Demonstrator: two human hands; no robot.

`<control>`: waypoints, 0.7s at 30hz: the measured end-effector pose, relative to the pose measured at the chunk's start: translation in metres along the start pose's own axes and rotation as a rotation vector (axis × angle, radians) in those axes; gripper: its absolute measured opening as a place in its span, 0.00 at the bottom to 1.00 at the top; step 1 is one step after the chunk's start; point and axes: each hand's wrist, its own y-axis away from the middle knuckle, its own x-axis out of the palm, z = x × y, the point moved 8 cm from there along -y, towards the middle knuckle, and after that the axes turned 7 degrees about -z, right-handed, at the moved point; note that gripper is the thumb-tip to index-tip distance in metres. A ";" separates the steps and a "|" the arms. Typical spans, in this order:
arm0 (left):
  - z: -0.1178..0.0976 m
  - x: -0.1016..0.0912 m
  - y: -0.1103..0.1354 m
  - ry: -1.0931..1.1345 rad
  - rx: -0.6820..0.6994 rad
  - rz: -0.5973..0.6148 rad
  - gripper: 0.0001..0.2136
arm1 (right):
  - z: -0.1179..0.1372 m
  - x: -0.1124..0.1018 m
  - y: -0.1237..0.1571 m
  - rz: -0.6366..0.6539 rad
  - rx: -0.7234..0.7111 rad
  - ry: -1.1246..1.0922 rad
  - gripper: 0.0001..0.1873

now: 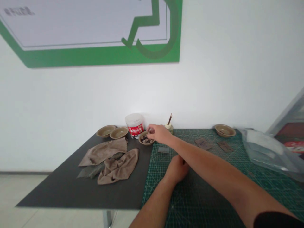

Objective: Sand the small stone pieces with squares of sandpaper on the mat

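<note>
Near the middle of the frame, the right hand (158, 133) reaches far out over a small brown bowl (146, 140) with dark bits in it. Its fingers (149, 130) are pinched around something thin and pale right above the bowl; it is too blurry to tell what. The left hand (177, 168) rests lower down on the green cutting mat (213, 190), curled in a loose fist, but I cannot tell if it holds anything.

The bowl sits right at the mat's left edge, on the dark table (71, 186). Just behind it stands a white tub with a red label (134, 125), and to its right a little jar with sticks (169, 126). The arm is stretched long, so a bump could tip the bowl and spill the bits. The wrist could also knock the little jar over. Two rumpled brown cloths (111, 160) lie to the left, and spilled bits might hide in them. A small grey piece (163, 149) lies just below the arm and could get pushed away.
</note>
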 end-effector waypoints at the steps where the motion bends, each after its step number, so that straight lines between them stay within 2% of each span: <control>1: -0.002 -0.003 0.000 -0.001 0.011 -0.032 0.09 | -0.006 -0.013 0.015 -0.023 0.019 -0.075 0.13; 3: -0.003 -0.011 -0.002 -0.007 0.028 -0.105 0.09 | -0.027 -0.039 0.049 -0.065 0.077 -0.221 0.13; 7: -0.009 -0.020 -0.002 0.000 0.047 -0.224 0.09 | -0.085 -0.083 0.130 -0.152 0.263 -0.441 0.16; 10: -0.022 -0.007 0.001 0.018 0.092 -0.167 0.13 | -0.121 -0.097 0.187 -0.152 0.392 -0.552 0.19; 12: -0.032 0.006 0.005 0.021 0.130 -0.091 0.16 | -0.134 -0.099 0.215 -0.127 0.449 -0.603 0.19; 16: -0.052 0.034 0.016 -0.067 0.238 0.120 0.15 | -0.137 -0.094 0.244 -0.041 0.480 -0.651 0.19; 21: -0.060 0.039 0.019 -0.085 0.235 0.141 0.10 | -0.129 -0.087 0.252 0.023 0.462 -0.586 0.18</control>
